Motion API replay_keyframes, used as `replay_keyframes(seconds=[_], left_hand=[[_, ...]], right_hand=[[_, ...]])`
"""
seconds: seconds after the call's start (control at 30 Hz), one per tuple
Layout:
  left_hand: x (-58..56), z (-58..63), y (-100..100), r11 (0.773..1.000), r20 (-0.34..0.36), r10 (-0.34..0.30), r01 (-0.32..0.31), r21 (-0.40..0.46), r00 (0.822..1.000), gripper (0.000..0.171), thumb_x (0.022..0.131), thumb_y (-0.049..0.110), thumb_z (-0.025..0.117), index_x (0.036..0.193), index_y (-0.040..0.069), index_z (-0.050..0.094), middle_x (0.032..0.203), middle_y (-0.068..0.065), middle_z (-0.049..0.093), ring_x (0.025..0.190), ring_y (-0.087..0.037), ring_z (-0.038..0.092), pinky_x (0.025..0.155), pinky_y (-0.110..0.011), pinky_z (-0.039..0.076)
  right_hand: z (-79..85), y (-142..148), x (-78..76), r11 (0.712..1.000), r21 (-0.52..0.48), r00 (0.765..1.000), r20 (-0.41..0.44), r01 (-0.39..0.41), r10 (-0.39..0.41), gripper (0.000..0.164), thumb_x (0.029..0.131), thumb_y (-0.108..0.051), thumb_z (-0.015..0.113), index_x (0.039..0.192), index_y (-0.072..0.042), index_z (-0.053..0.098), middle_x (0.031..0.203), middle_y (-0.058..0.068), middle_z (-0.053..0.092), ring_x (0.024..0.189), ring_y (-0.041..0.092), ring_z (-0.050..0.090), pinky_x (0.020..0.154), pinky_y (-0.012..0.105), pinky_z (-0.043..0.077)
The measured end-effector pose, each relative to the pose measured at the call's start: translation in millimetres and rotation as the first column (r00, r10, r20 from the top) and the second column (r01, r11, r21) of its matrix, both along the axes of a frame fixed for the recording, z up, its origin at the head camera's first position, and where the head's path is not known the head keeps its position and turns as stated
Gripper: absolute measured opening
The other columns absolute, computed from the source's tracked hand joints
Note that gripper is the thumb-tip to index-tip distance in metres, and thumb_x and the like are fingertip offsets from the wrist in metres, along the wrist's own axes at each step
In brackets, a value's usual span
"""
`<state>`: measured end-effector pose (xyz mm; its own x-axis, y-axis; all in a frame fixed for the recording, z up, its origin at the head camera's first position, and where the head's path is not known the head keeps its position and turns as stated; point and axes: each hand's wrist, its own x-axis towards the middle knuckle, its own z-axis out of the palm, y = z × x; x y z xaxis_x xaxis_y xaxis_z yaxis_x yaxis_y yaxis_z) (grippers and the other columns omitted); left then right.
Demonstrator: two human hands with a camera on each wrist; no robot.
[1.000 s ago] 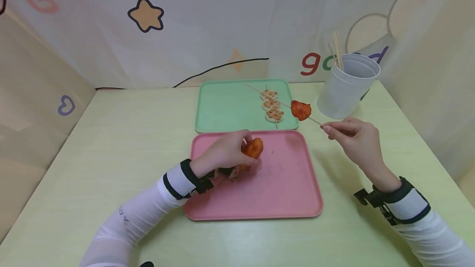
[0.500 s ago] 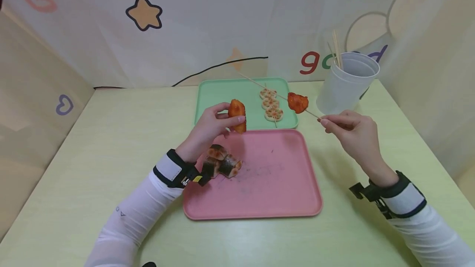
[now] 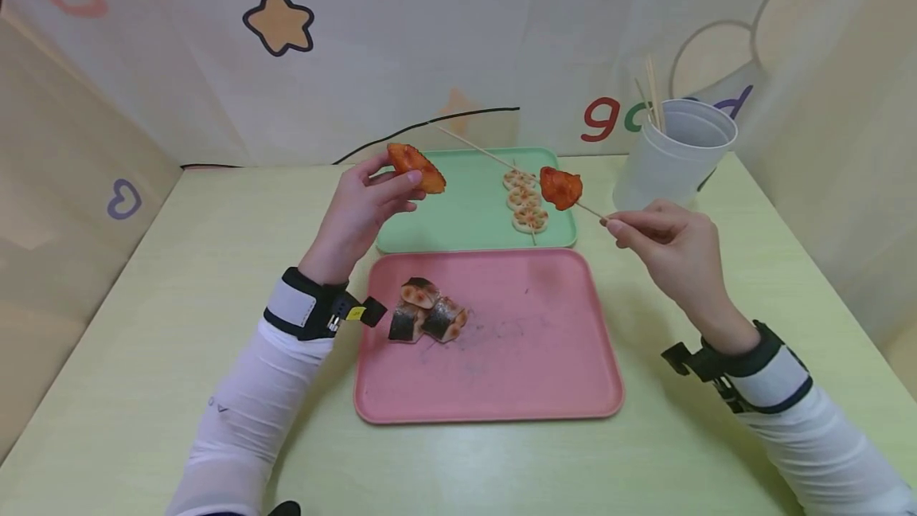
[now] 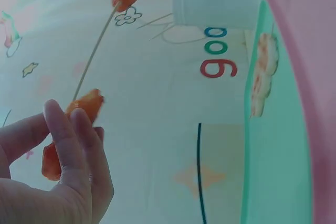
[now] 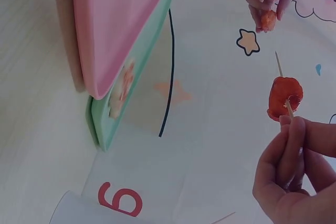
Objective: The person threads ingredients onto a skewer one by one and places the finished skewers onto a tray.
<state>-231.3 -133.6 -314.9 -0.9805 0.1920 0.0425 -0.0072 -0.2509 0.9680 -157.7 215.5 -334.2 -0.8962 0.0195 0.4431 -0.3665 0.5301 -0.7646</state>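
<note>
- Now the left hand [image 3: 365, 209], left of centre in the head view, pinches an orange food piece [image 3: 419, 165]!
- Right of centre, the right hand [image 3: 673, 257] pinches a skewer [image 3: 494, 158] near its lower end, one red piece [image 3: 561, 188] threaded on.

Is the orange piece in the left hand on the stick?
Off: the head and right wrist views show a gap between that orange piece and the stick.
</note>
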Motion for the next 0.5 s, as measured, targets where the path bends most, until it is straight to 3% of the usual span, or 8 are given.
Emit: replay_keyframes(seconds=[0.23, 0.5], left_hand=[[-4.4, 9.0, -10.4, 0.992, -0.022, 0.070, -0.067, 0.109, 0.997, 0.042, 0.086, 0.006, 0.067, 0.125, 0.002, 0.053, 0.105, -0.012, 0.064, 0.075, -0.017, 0.069, 0.074, -0.023, 0.057], [-10.9, 22.9, -16.6, 0.964, -0.035, 0.120, -0.108, 0.243, 0.992, 0.045, 0.085, 0.005, 0.068, 0.128, 0.006, 0.054, 0.118, -0.016, 0.057, 0.079, -0.020, 0.069, 0.075, -0.022, 0.056]], right_hand=[[0.3, -1.5, 3.0, 1.000, 0.003, 1.000, 0.012, -0.009, 0.009, 0.018, 0.083, -0.013, 0.073, 0.097, -0.002, 0.075, 0.072, -0.013, 0.062, 0.065, 0.005, 0.057, 0.047, 0.021, 0.037], [4.0, -3.6, 7.3, 1.000, 0.009, 1.000, 0.007, -0.026, 0.026, 0.018, 0.083, -0.011, 0.072, 0.098, -0.002, 0.075, 0.074, -0.013, 0.062, 0.067, 0.004, 0.059, 0.048, 0.020, 0.039]])
